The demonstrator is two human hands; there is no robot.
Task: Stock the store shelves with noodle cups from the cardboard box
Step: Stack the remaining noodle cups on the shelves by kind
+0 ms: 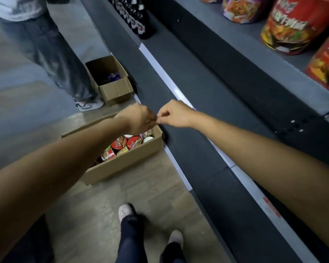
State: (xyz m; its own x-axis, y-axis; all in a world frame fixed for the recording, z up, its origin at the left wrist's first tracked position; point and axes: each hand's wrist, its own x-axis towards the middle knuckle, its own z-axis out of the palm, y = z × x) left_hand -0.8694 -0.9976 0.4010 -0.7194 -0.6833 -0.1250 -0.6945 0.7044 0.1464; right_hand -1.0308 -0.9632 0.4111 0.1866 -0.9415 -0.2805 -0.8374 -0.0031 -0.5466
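Above the cardboard box [122,164], our left hand [139,118], nearer the noodle cups [120,144], meets our right hand [176,114] (both curled, no cup held).

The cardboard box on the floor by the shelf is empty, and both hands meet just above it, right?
Not empty: the head view shows several noodle cups inside the cardboard box on the floor by the shelf. The left hand and right hand do meet just above it.

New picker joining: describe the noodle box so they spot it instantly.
Look along the floor beside the dark shelf base. Two cardboard boxes stand there; the noodle box is the nearer, larger one. It is packed with red cups, whereas the far box by a shoe looks nearly empty.
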